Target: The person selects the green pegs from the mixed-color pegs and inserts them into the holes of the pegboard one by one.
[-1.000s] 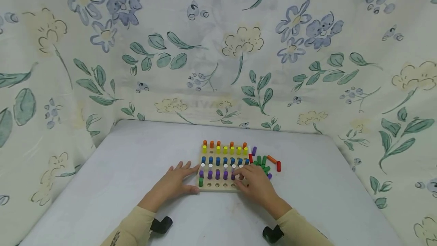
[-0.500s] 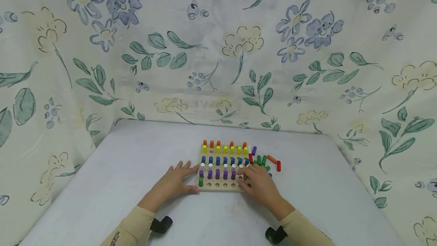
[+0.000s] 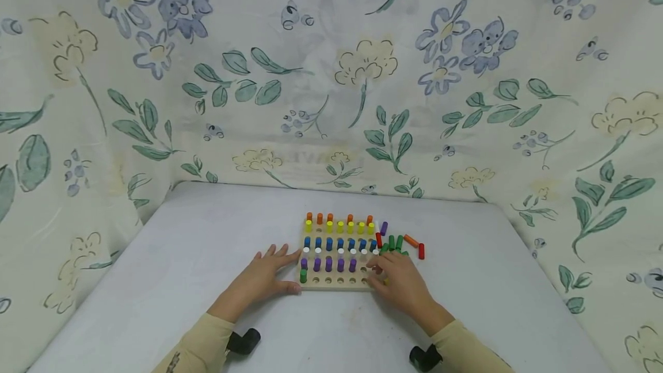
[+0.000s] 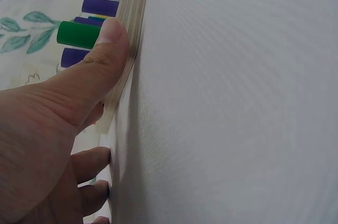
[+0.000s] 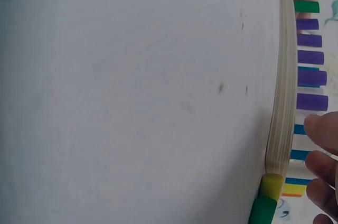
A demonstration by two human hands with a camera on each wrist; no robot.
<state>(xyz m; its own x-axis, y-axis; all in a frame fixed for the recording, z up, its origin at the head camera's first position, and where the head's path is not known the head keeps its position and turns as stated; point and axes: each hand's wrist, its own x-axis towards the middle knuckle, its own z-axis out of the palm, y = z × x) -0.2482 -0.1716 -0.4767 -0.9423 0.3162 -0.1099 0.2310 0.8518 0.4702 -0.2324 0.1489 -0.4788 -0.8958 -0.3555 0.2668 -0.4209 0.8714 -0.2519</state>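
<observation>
A light wooden pegboard (image 3: 336,288) lies on the table with upright rows of orange, yellow, blue, white and purple pegs. One green peg (image 3: 303,276) stands at its front left corner. My left hand (image 3: 261,276) rests at the board's left side with fingers spread, the thumb (image 4: 112,31) against the front edge. Over the board's right front part hovers my right hand (image 3: 401,282), fingers loosely bent. Between its thumb (image 5: 323,129) and fingers no peg shows. Left of those fingers, a line of purple pegs (image 5: 311,78) stands in the front part of the board.
Loose green pegs (image 3: 396,242), an orange peg (image 3: 411,241), red pegs (image 3: 422,251) and a purple peg (image 3: 384,228) lie right of the board. A yellow peg (image 5: 271,186) and a green peg (image 5: 263,211) lie by its front right corner. Floral cloth (image 3: 311,91) hangs behind the table.
My right hand has drifted right, away from the last standing purple peg, uncovering bare holes in the purple and front rows. My left hand has stayed at the board's left edge.
</observation>
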